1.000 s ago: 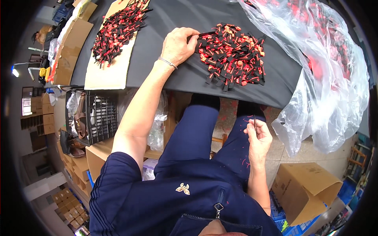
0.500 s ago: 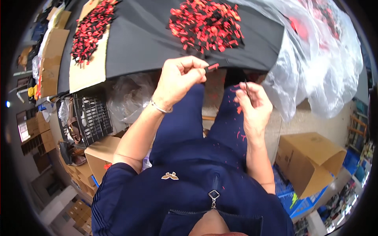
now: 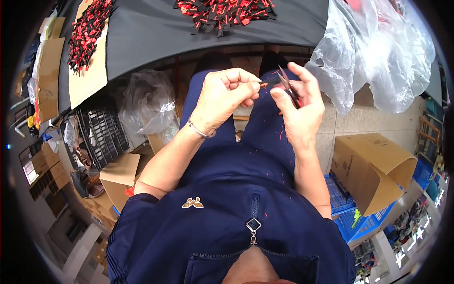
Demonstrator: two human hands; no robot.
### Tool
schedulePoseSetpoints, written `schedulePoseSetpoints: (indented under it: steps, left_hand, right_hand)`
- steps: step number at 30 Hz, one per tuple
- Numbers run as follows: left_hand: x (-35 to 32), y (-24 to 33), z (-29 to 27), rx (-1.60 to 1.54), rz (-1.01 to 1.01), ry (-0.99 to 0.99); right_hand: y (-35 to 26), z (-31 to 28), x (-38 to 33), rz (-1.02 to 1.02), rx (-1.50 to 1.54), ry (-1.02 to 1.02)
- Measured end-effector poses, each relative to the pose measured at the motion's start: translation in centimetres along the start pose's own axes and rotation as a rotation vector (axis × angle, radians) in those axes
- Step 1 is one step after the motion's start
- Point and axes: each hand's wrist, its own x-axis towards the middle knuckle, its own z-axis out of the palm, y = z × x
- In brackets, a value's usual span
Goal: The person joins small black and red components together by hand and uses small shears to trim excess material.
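Dark grey surface [image 3: 198, 33] ahead; left hand [image 3: 222, 97] pinches small red-black piece [image 3: 266, 84], right hand [image 3: 295, 111] clamps small snips [image 3: 288, 86] (keep cut close, fingers clear)

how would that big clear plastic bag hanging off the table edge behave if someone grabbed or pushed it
The clear plastic bag would probably be floppy: it is crumpled and sags over the edge of the grey table. It looks thin and see-through, so likely light for its bulk. Its glossy film may be slippery, and a push would probably dent it rather than slide it.

Glossy metal snips [image 3: 287, 84], crinkled clear plastic bag [image 3: 378, 57], matt grey tablecloth [image 3: 156, 33]
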Motion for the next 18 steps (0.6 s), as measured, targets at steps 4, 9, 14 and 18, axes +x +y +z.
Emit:
schedulePoseSetpoints:
  steps: [4, 9, 14, 18]
  left_hand:
    - [-0.1, 0.3, 0.4, -0.024, -0.019, 0.031]
    - [0.0, 0.5, 1.0, -0.017, -0.012, 0.019]
    - [0.3, 0.4, 1.1, -0.003, -0.001, 0.043]
    - [0.4, 0.2, 1.0, 0.019, -0.025, 0.052]
  right_hand:
    - [1.4, -2.2, -0.5, -0.289, -0.355, 0.106]
    - [1.5, -2.5, -0.2, -0.686, -0.760, 0.111]
    - [1.3, -2.7, -0.1, -0.722, -0.836, 0.096]
    - [1.5, -2.6, 0.0, -0.740, -0.858, 0.079]
